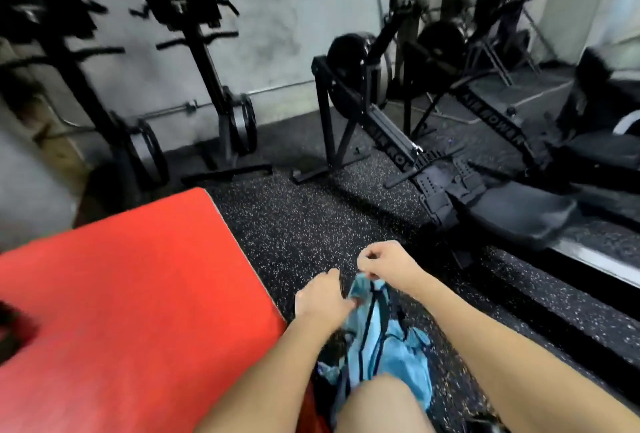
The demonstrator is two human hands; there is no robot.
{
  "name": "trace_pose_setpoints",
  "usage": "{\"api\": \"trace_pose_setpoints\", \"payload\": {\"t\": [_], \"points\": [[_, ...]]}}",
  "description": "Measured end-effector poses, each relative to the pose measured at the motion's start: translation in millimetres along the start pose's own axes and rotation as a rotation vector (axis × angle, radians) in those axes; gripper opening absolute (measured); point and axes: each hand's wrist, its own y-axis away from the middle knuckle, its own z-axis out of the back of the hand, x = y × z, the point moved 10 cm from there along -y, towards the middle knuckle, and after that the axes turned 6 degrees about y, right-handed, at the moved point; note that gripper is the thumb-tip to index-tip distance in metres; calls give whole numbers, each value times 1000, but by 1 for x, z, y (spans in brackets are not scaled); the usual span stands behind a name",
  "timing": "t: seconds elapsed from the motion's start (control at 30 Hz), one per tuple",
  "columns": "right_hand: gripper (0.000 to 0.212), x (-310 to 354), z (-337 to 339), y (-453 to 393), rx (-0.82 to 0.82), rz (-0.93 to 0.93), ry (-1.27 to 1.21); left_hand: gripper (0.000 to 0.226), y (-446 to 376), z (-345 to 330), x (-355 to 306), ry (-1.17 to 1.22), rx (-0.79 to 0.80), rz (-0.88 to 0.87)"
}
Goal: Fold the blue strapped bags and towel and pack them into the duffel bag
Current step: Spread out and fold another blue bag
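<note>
Head view: a person's left hand (323,297) and right hand (384,263) both pinch the top edge of a light blue strapped bag (381,339) with curled fingers, holding it up over a speckled black gym floor (311,224), beside a red mat (131,294) and near a rowing machine (433,169).

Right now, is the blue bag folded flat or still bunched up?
Bunched up, not folded flat. The blue bag hangs crumpled between the left hand and right hand, both pinching its top edge, fabric creased and uneven.
</note>
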Motion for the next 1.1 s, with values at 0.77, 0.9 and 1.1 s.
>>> {"api": "trace_pose_setpoints", "payload": {"t": [0.77, 0.9, 1.1], "points": [[13, -226, -146, 51, 316, -364, 465, 23, 12, -137, 11, -156, 192, -221], [12, -291, -167, 53, 413, -379, 548, 26, -6, -215, 45, -208, 310, -81], [38, -361, -196, 54, 503, -413, 678, 28, -26, -308, 87, -296, 440, -19]]}}
